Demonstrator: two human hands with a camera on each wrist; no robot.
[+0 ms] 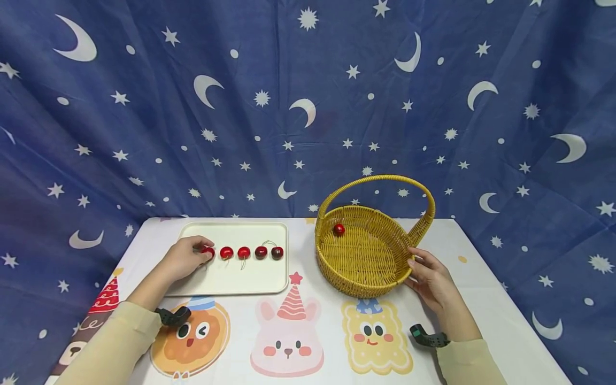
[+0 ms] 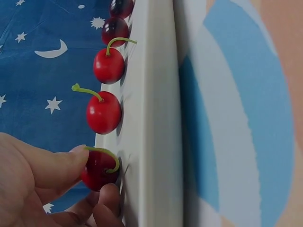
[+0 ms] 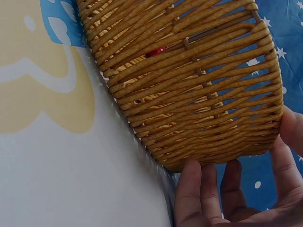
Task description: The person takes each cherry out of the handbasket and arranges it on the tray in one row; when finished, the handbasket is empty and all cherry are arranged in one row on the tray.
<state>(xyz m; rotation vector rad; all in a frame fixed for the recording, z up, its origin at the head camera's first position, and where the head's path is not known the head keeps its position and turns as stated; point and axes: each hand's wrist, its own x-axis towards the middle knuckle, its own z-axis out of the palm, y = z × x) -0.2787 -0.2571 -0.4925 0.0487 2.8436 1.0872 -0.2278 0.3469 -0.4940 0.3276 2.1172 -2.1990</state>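
Observation:
At the left end of a row of cherries, my left hand [image 1: 185, 258] pinches a red cherry [image 2: 98, 171] between thumb and fingers. Its green stem curves over the fruit, close above the white tray [image 1: 231, 283]. Beside it on the tray lie a red cherry [image 1: 226, 253], another red one [image 1: 244, 252] and two darker ones [image 2: 115, 31]. My right hand [image 1: 433, 280] grips the right side of a woven basket [image 1: 344, 280], thumb near the rim and fingertips against the outer wall. One red cherry [image 1: 339, 230] sits inside the basket, toward the back left.
The basket's tall arched handle [image 1: 377, 178] rises over its opening. Beneath everything is a white tablecloth [image 1: 231, 331] printed with cartoon figures. A blue curtain [image 1: 260, 117] with moons and stars hangs directly behind the table.

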